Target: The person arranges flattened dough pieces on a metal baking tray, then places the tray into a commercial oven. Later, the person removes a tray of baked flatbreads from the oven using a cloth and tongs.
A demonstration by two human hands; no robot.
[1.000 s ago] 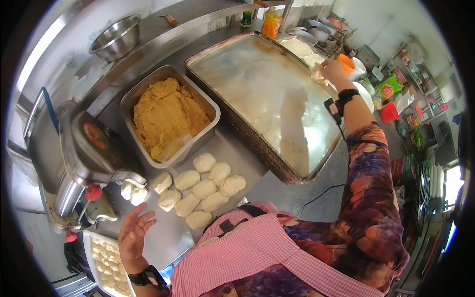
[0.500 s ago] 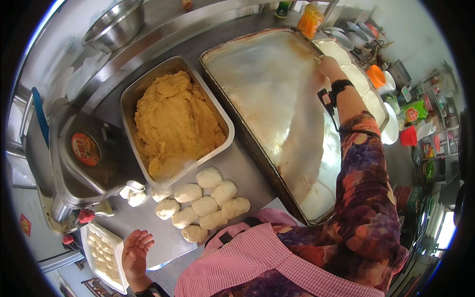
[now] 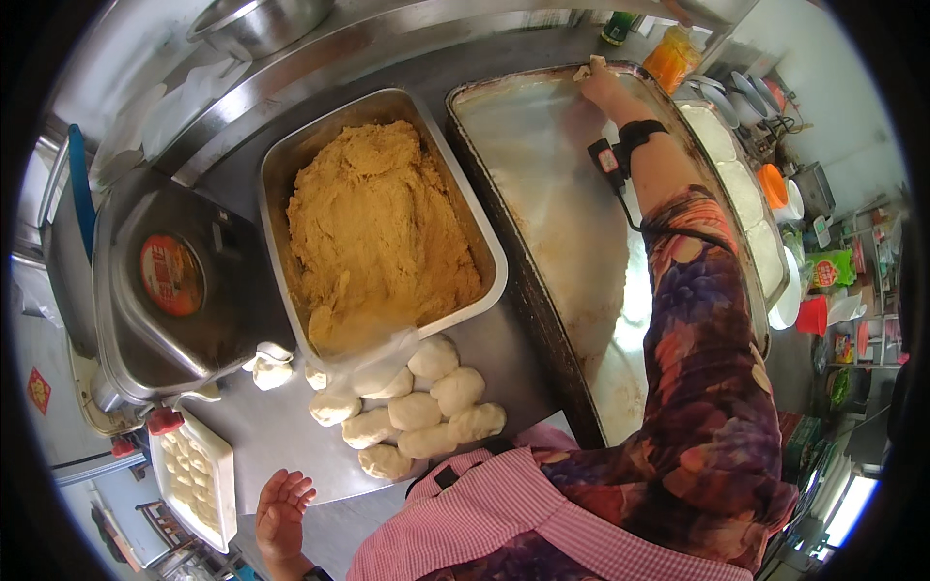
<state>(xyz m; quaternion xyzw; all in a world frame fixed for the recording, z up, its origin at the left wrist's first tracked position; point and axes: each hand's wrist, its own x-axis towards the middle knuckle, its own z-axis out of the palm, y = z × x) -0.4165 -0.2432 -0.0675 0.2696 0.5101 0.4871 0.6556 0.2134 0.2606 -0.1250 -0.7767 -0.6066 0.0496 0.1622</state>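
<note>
My right hand [image 3: 604, 87] reaches over a large, worn metal baking tray [image 3: 552, 184] to its far rim. Its fingers are closed on a small pale scrap [image 3: 584, 73], too small to name. The tray's surface looks shiny, with brownish marks. At the lower left my left hand [image 3: 283, 513] hangs with its fingers apart and nothing in them. Nearest to it is a white tray [image 3: 230, 494] of small pale dough pieces [image 3: 191, 474]. Several larger dough balls [image 3: 415, 412] lie on the metal table, between that hand and the baking tray.
A deep metal pan [image 3: 494, 257] of yellow-brown filling [image 3: 378, 223] stands left of the baking tray. Farther left is a metal machine [image 3: 184, 281]. A second tray with large pale dough pieces [image 3: 741, 184] lies right. An orange jar [image 3: 670, 60] and a steel bowl [image 3: 262, 24] stand behind.
My right hand has moved from near the tray's right rim leftward to its far rim. The left hand stays low and open. The whole view has shifted a little.
</note>
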